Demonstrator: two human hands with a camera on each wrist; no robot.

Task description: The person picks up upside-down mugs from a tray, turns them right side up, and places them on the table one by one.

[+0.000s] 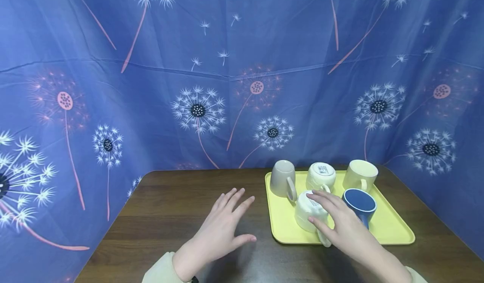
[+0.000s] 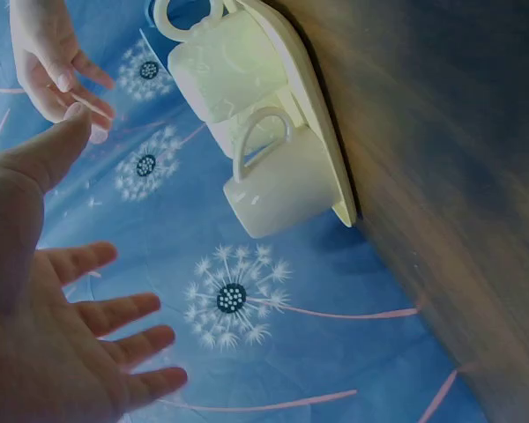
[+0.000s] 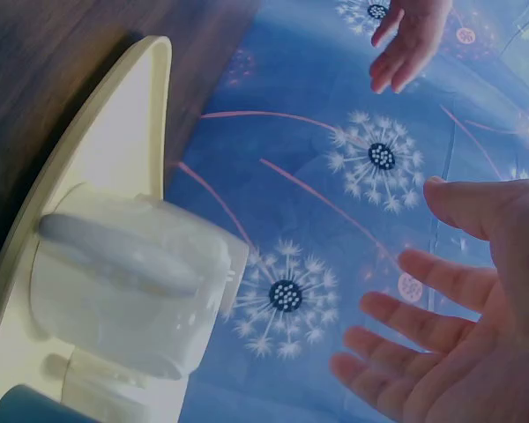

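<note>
Both hands hang in the air with spread fingers and hold nothing. In the head view my left hand (image 1: 223, 228) is over the brown table, left of a yellow tray (image 1: 393, 228). My right hand (image 1: 348, 228) hovers above the tray's front, partly covering an upside-down white mug (image 1: 308, 216); in the right wrist view a gap separates the fingers from that mug (image 3: 123, 282). Behind it stands another upside-down white mug (image 1: 320, 178), with an upside-down grey mug (image 1: 281, 178) to its left. A blue mug (image 1: 359, 201) and a cream mug (image 1: 359, 176) stand upright on the right.
The wooden table (image 1: 181, 199) runs left of the tray. A blue curtain (image 1: 242, 31) with dandelion prints hangs close behind the table and at both sides. The tray has a low raised rim.
</note>
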